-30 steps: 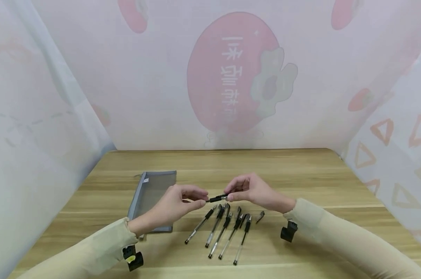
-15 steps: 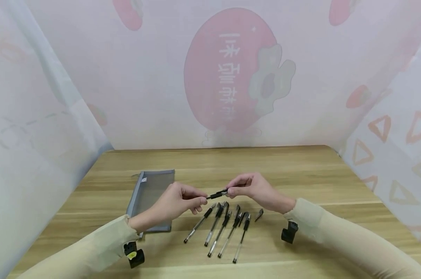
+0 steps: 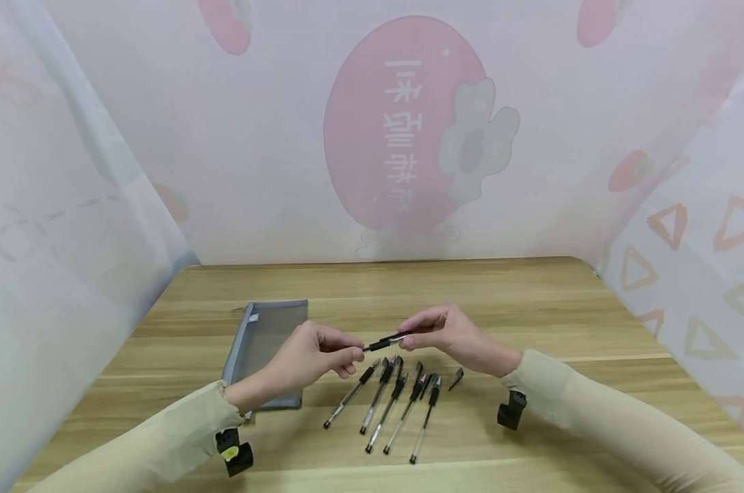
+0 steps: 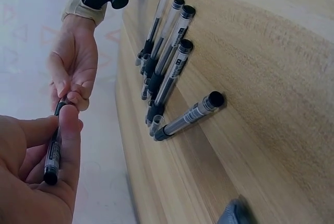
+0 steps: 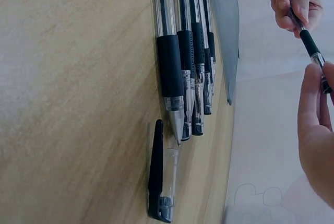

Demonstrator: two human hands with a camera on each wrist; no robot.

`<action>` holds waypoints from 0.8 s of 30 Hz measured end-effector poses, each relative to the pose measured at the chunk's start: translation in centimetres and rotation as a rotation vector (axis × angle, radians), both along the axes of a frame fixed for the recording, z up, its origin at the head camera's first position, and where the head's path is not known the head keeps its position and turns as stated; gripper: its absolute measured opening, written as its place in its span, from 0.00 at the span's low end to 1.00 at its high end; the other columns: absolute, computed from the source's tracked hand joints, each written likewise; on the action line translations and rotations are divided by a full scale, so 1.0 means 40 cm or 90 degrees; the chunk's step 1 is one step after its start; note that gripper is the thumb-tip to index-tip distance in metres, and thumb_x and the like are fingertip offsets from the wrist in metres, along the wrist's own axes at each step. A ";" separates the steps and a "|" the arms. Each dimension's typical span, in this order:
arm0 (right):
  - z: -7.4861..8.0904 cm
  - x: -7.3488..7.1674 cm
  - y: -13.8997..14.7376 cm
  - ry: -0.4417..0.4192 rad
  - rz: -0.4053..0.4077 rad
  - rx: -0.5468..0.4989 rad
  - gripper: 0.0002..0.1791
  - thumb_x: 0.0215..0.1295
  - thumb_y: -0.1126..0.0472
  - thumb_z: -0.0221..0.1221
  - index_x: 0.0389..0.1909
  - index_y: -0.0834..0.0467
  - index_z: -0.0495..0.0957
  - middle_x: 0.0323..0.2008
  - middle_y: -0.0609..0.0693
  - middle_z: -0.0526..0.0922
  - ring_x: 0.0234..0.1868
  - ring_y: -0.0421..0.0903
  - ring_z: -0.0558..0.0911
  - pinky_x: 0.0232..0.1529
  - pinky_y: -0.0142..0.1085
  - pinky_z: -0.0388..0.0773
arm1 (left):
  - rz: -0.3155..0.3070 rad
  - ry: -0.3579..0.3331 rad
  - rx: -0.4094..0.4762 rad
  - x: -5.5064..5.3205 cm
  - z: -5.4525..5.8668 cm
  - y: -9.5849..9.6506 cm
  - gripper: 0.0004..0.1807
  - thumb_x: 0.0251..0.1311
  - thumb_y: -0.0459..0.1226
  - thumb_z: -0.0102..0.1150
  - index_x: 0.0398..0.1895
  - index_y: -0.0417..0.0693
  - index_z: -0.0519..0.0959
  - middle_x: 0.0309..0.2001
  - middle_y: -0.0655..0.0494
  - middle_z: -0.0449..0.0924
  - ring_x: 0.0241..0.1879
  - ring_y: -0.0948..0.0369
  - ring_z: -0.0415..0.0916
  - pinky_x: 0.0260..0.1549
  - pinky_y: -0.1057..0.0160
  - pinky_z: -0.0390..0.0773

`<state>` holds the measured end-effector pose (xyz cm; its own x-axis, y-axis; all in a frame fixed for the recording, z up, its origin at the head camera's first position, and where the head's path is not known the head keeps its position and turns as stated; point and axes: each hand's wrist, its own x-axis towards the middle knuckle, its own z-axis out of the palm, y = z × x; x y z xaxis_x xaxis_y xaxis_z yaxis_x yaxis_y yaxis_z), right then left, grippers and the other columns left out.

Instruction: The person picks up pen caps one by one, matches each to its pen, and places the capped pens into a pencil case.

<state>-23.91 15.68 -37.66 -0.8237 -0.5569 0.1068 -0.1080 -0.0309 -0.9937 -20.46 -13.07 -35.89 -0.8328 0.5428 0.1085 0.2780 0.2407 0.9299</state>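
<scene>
My left hand [image 3: 325, 352] pinches the rear barrel of a clear gel pen [image 3: 380, 345] with a black grip. At its other end, my right hand [image 3: 452, 339] pinches the pen's tip and cap between thumb and fingers. The pen is held in the air, slanting slightly up toward the right hand. Its black end plug shows beneath the left fingers in the left wrist view. Below the hands, several similar gel pens [image 3: 351, 396] lie side by side, grips pointing away. A loose clear-and-black pen cap [image 5: 155, 172] lies by the tip of the rightmost one.
To the left, a grey mesh zip pouch [image 3: 273, 335] lies flat, partly behind the left hand and forearm. The wooden table [image 3: 501, 294] meets a printed curtain [image 3: 273, 137] at its back edge. More caps lie among the pen tips.
The left hand's lower fingers have curled in, and more of the held pen shows by the right fingers. The pen has risen slightly. The pens on the table keep their arrangement.
</scene>
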 end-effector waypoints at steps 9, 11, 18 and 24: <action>-0.006 0.008 0.014 -0.044 -0.004 -0.016 0.17 0.55 0.73 0.69 0.46 0.71 0.81 0.41 0.68 0.83 0.37 0.52 0.85 0.50 0.54 0.79 | -0.001 -0.020 0.024 0.009 -0.007 0.016 0.11 0.65 0.32 0.62 0.46 0.35 0.84 0.34 0.45 0.86 0.31 0.50 0.84 0.33 0.57 0.85; -0.005 0.010 0.016 -0.041 -0.012 -0.015 0.18 0.55 0.73 0.69 0.47 0.73 0.80 0.40 0.68 0.83 0.37 0.52 0.85 0.50 0.53 0.79 | 0.001 -0.015 0.028 0.011 -0.008 0.023 0.11 0.65 0.31 0.61 0.46 0.33 0.84 0.34 0.42 0.85 0.31 0.49 0.84 0.33 0.57 0.85; 0.000 0.012 0.024 -0.014 -0.028 -0.015 0.19 0.54 0.73 0.69 0.46 0.76 0.78 0.38 0.69 0.83 0.34 0.51 0.86 0.46 0.51 0.82 | 0.011 0.005 0.032 0.015 -0.001 0.041 0.10 0.66 0.31 0.61 0.45 0.34 0.85 0.32 0.43 0.85 0.30 0.51 0.84 0.34 0.51 0.84; 0.000 0.012 0.023 -0.011 -0.012 -0.023 0.19 0.54 0.73 0.69 0.46 0.77 0.78 0.40 0.75 0.80 0.33 0.50 0.86 0.45 0.50 0.82 | 0.024 0.020 0.028 0.021 0.001 0.044 0.08 0.65 0.30 0.62 0.44 0.37 0.86 0.29 0.48 0.85 0.28 0.51 0.84 0.32 0.52 0.84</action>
<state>-23.41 16.60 -37.64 -0.8359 -0.5372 0.1124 -0.0916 -0.0653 -0.9937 -19.60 -11.32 -35.85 -0.8481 0.5055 0.1585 0.2993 0.2104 0.9307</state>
